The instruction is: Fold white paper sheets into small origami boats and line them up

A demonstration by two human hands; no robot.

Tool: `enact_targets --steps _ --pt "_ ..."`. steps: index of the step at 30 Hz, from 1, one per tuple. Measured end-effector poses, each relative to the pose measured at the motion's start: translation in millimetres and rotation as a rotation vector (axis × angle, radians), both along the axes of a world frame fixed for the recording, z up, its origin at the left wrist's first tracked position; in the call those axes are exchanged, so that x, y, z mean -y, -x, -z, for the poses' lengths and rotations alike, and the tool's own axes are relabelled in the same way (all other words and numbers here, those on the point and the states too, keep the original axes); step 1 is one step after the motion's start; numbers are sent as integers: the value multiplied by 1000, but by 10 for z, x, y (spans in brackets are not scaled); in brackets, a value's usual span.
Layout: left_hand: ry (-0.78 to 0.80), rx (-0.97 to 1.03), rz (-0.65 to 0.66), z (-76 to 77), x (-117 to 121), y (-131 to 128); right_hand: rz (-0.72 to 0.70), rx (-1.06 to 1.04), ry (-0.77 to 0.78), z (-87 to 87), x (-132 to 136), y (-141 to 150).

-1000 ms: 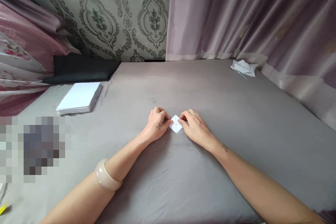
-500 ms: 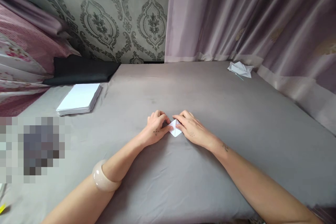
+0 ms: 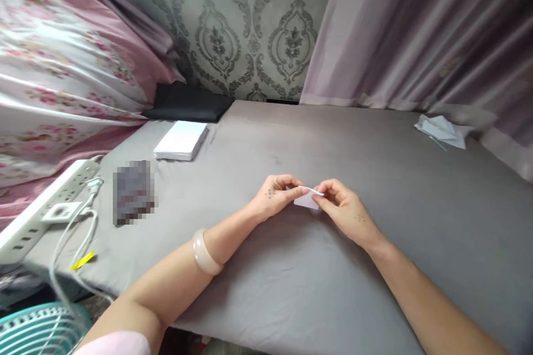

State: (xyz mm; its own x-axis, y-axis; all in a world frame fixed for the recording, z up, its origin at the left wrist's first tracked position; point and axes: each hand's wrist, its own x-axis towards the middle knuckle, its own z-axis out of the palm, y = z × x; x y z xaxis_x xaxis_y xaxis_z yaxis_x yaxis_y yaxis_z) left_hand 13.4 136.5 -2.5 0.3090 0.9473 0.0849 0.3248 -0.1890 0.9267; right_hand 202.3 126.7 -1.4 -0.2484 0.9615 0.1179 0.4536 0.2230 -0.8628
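Observation:
A small folded white paper (image 3: 308, 199) is lifted slightly off the grey cloth-covered table (image 3: 375, 266). My left hand (image 3: 277, 199) pinches its left side with curled fingers. My right hand (image 3: 343, 212) pinches its right side, thumb and fingers pressed on the fold. A pale bangle (image 3: 204, 252) sits on my left forearm. Much of the paper is hidden between my fingers.
A stack of white paper (image 3: 182, 140) and a black cloth (image 3: 187, 104) lie at the back left. Crumpled white paper (image 3: 441, 130) sits at the far right. A white power strip (image 3: 45, 202) with cables and a teal fan (image 3: 37, 330) are at the left. Curtains surround the table.
The paper lay flat under my fingertips before; now both hands pinch it and hold it raised off the cloth. My view has swung left, bringing the power strip and fan into sight.

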Motion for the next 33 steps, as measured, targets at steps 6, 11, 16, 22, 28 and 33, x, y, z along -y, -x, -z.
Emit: enact_targets --steps 6,11,16,22,28,33 --pt "-592 -431 48 -26 83 -5 -49 175 -429 -18 65 68" --pt "-468 -231 -110 -39 -1 85 129 -77 -266 89 -12 131" --pt "-540 -198 -3 86 -134 155 65 -263 -112 250 -214 128" --pt "-774 -688 168 161 -100 70 -22 374 -409 187 -104 48" --pt "-609 -677 205 180 -47 75 -58 542 -388 140 67 26" --pt "-232 -448 -32 181 -57 95 13 407 -279 193 6 21"
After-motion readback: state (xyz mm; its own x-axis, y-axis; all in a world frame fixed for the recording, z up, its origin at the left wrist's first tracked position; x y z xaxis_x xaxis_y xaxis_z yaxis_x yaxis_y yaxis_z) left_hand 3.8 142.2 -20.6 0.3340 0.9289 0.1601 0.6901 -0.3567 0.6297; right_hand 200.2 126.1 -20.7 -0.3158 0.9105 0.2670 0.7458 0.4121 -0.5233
